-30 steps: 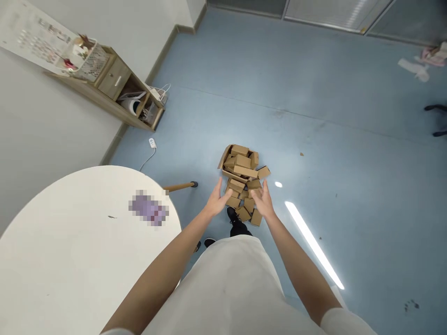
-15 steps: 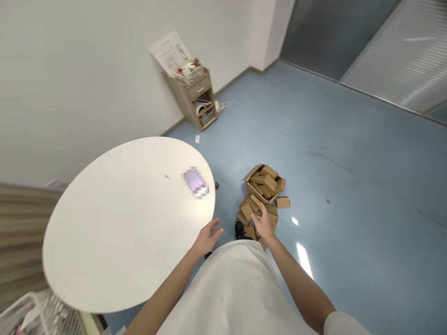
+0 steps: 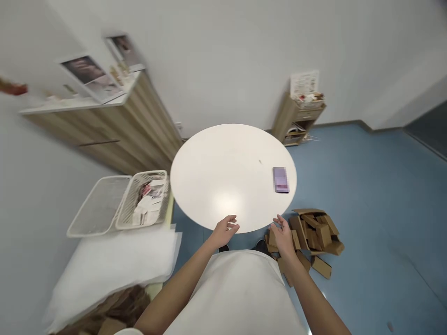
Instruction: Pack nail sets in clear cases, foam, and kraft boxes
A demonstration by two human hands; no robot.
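My left hand (image 3: 226,231) hovers by the near edge of the round white table (image 3: 216,172), fingers apart and holding nothing. To its right, my right hand (image 3: 281,232) is also open and bare, at the table's near right rim and above small brown cardboard boxes on the floor. A flat purple item (image 3: 281,179), blurred into blocks, lies on the right side of the tabletop, beyond my right hand. A small dark mark or bit (image 3: 260,162) shows on the table's surface.
On the floor at right stands an open carton (image 3: 303,232) of small boxes, with loose boxes around it. To the left are a white basket (image 3: 125,207) of papers, a second basket (image 3: 99,204) and white plastic sheeting (image 3: 122,258). Behind stand a wooden cabinet (image 3: 146,121) and a small shelf unit (image 3: 288,116).
My view has swung left, so the table now lies in front and the baskets and cabinet have come into sight. Both hands stay open and empty.
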